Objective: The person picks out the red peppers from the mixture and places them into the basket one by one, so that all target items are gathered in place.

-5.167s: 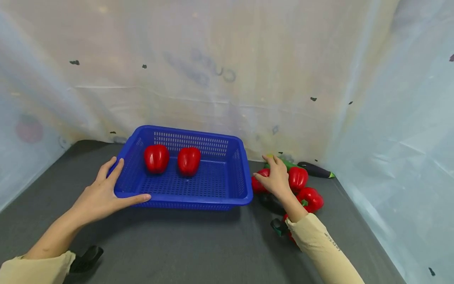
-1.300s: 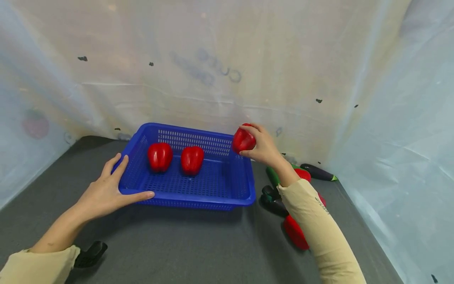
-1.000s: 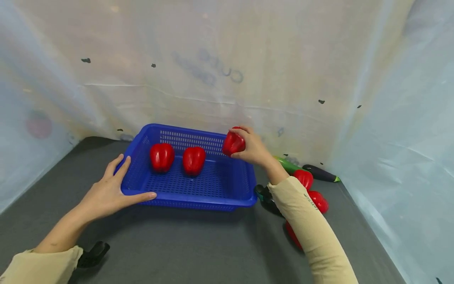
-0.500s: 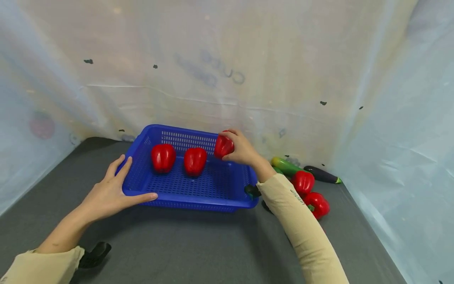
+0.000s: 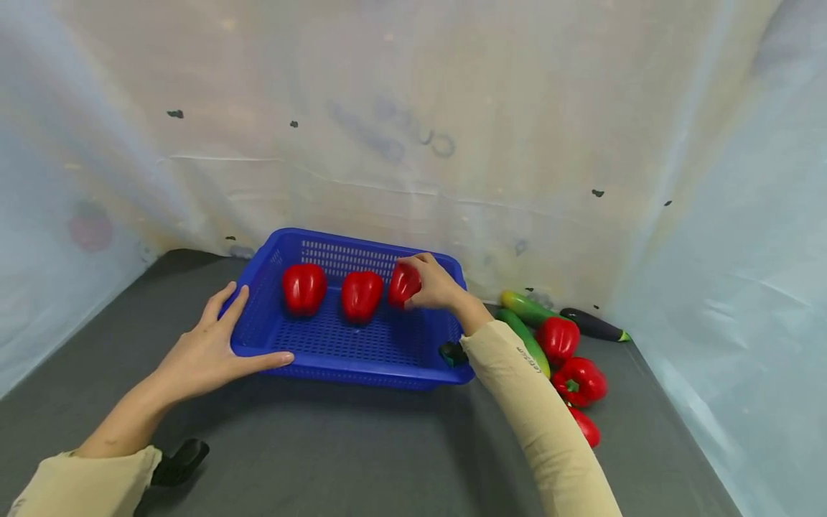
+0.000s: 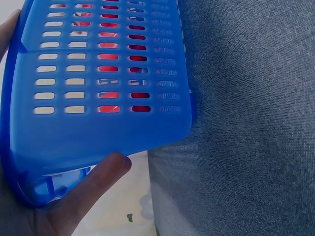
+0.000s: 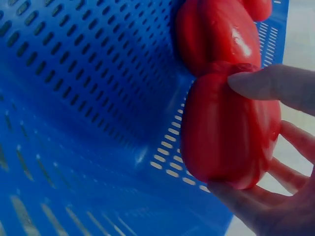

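R. hand [image 5: 434,284]: thumb & fingers clamped round 1 red pepper [image 5: 404,284], spread only to its girth; pepper held within blue basket [image 5: 362,365], rear R. part, contact w/ floor of basket can't be told. L. hand [image 5: 203,357]: digits nearly straight, wide apart, touching basket's L. front corner. Also in basket: middle pepper [image 5: 362,296], just beside held one; left pepper [image 5: 304,289], near middle one.

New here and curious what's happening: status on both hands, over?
Left hand touching blue basket. Right hand gripping red pepper inside it, near two other peppers. Nothing visibly in the way.
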{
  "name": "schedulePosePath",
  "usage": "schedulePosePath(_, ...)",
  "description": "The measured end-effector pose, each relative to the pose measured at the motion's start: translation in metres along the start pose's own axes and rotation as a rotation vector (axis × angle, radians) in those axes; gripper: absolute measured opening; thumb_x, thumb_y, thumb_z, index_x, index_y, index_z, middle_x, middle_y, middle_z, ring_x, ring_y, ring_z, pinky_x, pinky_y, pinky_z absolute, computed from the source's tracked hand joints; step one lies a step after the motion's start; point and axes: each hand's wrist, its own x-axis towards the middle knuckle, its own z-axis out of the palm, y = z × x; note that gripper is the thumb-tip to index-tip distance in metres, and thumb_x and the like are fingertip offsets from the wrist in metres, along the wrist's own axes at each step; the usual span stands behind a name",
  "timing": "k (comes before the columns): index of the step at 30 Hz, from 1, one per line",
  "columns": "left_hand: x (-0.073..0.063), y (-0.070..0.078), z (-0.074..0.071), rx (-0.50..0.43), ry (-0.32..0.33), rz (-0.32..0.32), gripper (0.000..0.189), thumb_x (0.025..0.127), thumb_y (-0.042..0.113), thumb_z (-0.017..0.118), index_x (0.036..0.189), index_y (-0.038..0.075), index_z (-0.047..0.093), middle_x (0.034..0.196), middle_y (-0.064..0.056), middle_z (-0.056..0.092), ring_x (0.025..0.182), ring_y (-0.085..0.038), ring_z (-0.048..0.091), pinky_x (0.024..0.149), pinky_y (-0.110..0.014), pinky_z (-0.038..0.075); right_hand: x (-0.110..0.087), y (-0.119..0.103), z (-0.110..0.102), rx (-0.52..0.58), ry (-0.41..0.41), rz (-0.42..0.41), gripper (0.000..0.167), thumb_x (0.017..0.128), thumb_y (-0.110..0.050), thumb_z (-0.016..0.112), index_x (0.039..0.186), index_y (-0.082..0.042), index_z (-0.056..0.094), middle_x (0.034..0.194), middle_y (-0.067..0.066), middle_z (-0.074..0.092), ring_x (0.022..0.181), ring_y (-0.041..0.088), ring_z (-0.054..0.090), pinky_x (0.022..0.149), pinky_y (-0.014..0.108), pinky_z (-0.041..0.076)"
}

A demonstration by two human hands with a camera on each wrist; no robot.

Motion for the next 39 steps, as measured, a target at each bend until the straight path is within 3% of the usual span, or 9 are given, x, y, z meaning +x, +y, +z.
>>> schedulePosePath(17, 0.000, 0.002, 0.000, -0.005, -0.008, -0.012, 0.125, 0.073, 0.072, 0.064, 0.153, 0.006, -0.006, 0.158, -0.025, -0.008, 0.117, -0.065, 0.038, 0.082, -0.069, 0.043, 0.004, 0.003, 0.015, -0.025, -0.111, 0.063, 0.081, 0.066, -0.003, 0.077, 0.141, -0.011, 0.047, 0.144, 0.018, 0.040, 0.126, 0.034, 0.045, 0.103, 0.047, 0.043)
schedulePosePath(29, 0.000, 0.002, 0.000, -0.001, -0.008, -0.012, 0.124, 0.074, 0.071, 0.065, 0.153, 0.007, -0.006, 0.158, -0.024, -0.008, 0.115, -0.064, 0.042, 0.079, -0.065, 0.045, 0.006, 0.002, 0.017, 0.001, -0.148, 0.106, 0.089, 0.068, 0.001, 0.078, 0.147, -0.012, 0.039, 0.148, 0.019, 0.031, 0.132, 0.036, 0.040, 0.105, 0.049, 0.040)
schedulePosePath(39, 0.001, 0.002, 0.000, -0.005, -0.007, -0.012, 0.124, 0.074, 0.071, 0.065, 0.153, 0.007, -0.006, 0.158, -0.024, -0.008, 0.117, -0.065, 0.039, 0.081, -0.068, 0.044, 0.011, -0.001, 0.021, 0.005, -0.162, 0.080, 0.091, 0.069, 0.000, 0.079, 0.148, -0.014, 0.036, 0.148, 0.018, 0.029, 0.131, 0.034, 0.041, 0.105, 0.047, 0.042)
